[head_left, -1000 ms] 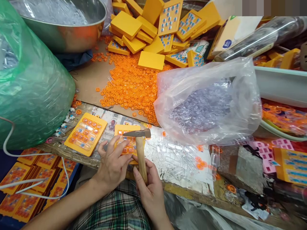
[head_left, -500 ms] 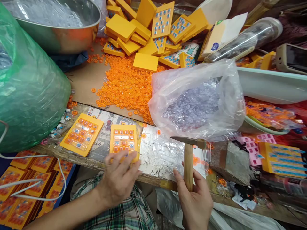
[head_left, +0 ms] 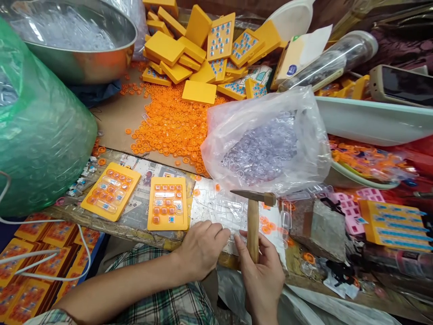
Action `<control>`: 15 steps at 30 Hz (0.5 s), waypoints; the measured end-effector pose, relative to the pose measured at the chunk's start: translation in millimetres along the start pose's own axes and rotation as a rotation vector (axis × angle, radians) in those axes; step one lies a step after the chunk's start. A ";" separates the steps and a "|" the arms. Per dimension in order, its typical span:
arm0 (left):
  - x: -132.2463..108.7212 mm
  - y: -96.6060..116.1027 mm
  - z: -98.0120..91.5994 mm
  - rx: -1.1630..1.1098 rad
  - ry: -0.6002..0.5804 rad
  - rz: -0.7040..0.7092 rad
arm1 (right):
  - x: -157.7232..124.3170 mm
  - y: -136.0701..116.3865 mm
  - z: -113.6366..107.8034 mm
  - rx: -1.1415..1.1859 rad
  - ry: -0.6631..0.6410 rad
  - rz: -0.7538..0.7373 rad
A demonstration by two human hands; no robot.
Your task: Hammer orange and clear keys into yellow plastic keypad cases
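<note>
My right hand (head_left: 262, 273) is closed round the wooden handle of a small hammer (head_left: 253, 216), whose metal head points left above the bench. My left hand (head_left: 202, 246) lies just left of it with fingers curled, fingertips among loose clear plastic pieces (head_left: 233, 208) on the bench; what it pinches, if anything, I cannot make out. A yellow panel with orange buttons (head_left: 167, 203) lies flat left of my left hand. A second such panel (head_left: 111, 191) lies further left, turned at an angle.
A clear bag of transparent pieces (head_left: 267, 144) sits behind the hammer. Loose orange buttons (head_left: 169, 126) and stacked yellow panels (head_left: 199, 49) fill the back. A green bag (head_left: 37, 131) and metal bowl (head_left: 77, 45) stand left. Finished panels (head_left: 27, 266) lie below the bench. A stone block (head_left: 320, 228) sits right.
The hammer left the middle panel and swung right, held upright. My left hand came off that panel and moved right to the clear pieces beside the hammer handle.
</note>
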State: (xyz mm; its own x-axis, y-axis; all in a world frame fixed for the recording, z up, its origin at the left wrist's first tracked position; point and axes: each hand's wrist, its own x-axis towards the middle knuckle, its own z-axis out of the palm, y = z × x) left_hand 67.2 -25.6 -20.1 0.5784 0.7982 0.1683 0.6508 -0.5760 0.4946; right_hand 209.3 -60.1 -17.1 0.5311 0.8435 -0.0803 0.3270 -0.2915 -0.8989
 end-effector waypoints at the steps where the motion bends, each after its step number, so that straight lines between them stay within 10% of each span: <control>1: 2.1 -3.3 -4.0 0.013 0.013 -0.005 | 1.1 -1.2 1.0 0.023 0.002 0.011; 8: 18.0 -24.1 -31.7 0.131 -0.099 0.080 | 8.1 -6.5 2.3 0.153 0.047 0.075; 15: 10.1 -8.6 -25.6 -0.072 0.127 0.110 | 8.3 -23.6 -11.4 0.159 0.218 0.037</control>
State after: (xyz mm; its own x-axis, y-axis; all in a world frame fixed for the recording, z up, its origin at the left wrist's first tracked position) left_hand 54.8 -8.1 -0.9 0.5746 0.7493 0.3293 0.5472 -0.6509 0.5263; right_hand 214.9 -51.3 8.4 0.7014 0.7119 -0.0351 0.1866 -0.2310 -0.9549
